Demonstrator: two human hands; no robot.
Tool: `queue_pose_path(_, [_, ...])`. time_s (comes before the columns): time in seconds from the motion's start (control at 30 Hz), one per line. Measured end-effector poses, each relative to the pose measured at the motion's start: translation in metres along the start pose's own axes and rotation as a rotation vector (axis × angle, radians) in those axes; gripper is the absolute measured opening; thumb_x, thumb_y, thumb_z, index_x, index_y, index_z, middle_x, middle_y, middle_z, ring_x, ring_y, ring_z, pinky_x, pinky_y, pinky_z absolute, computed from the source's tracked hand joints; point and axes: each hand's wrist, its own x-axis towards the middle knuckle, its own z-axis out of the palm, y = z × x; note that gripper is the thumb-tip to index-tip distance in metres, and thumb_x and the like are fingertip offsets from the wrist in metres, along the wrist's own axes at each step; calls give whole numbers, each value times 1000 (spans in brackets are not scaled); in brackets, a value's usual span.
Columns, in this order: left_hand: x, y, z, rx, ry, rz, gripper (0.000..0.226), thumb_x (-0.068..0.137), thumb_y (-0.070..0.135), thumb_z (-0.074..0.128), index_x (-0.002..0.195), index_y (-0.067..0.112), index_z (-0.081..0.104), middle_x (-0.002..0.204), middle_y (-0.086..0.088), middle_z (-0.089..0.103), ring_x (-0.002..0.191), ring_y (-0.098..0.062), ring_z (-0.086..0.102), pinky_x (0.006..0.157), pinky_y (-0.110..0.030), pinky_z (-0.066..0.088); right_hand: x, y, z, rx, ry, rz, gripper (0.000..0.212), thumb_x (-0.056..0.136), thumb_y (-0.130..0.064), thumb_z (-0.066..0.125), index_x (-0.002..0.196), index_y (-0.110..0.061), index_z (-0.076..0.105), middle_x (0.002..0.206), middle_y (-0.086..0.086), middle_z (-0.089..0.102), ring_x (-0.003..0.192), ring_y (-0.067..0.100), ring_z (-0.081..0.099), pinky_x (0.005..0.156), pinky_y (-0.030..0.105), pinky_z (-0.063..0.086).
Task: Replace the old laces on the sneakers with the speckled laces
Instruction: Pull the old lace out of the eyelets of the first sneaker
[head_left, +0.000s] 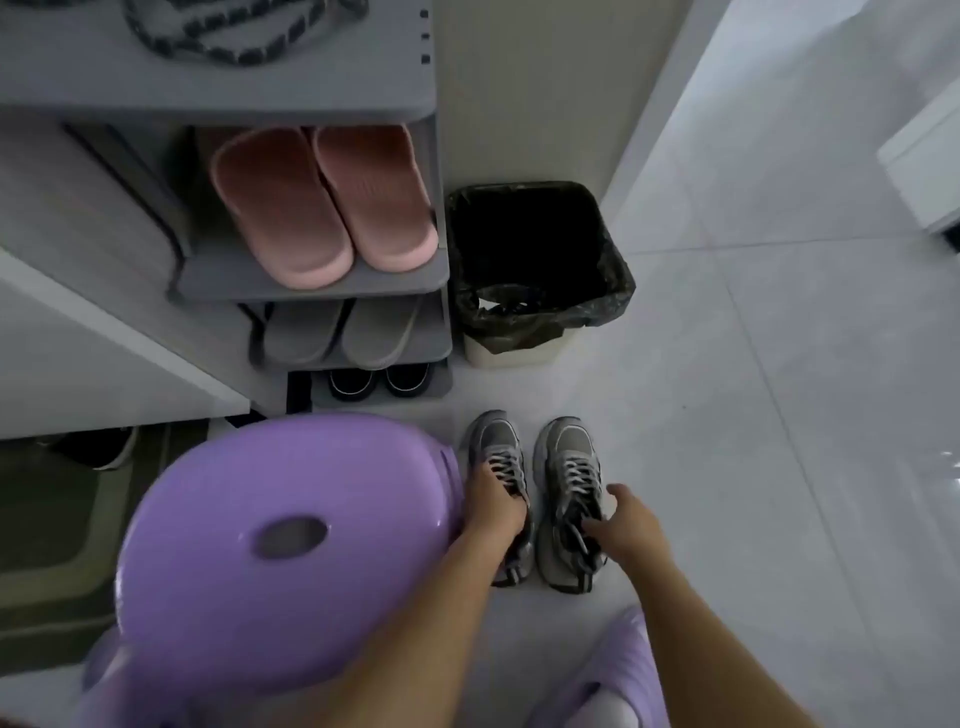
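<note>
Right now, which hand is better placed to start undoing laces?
Probably the left: the left hand rests on the laces of the left sneaker, while the right hand sits at the opening of the right sneaker, behind its lacing.

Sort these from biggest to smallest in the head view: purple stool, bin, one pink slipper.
1. Stool, though it sits nearest the camera, which makes it look bigger.
2. Bin.
3. Slipper.

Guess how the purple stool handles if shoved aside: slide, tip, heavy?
The purple stool looks like moulded plastic, so probably light. On the glossy tile floor it would likely slide. Broad seat suggests low tip risk; legs mostly hidden.
</note>
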Motion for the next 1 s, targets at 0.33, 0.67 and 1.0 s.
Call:
queue_pose_path(0.33, [39, -33, 32, 86, 118, -157, 68, 84, 3, 53, 145, 24, 29, 142, -6, 44, 129, -26, 45, 109, -38, 38, 55, 21, 29, 48, -38, 18, 63, 86, -24, 57, 142, -24, 30, 117, 12, 63, 109, 32, 58, 82, 32, 43])
queue_pose_path(0.67, [55, -26, 35, 321, 195, -155, 34, 92, 0, 40, 120, 14, 54, 121, -6, 62, 114, -26, 57, 92, -35, 48, 80, 24, 28, 55, -23, 66, 51, 81, -15, 56, 131, -22, 49, 112, 10, 66, 104, 31, 59, 82, 34, 48])
queue_pose_path(1.0, [27, 1, 28, 101, 166, -118, 33, 90, 4, 43, 116, 16, 58, 115, -7, 64, 99, -28, 63, 86, -36, 53, 43, 34, 16, 359, 203, 61, 35, 83, -12, 54, 115, -23, 62, 94, 10, 66, 82, 29, 56, 71, 33, 43])
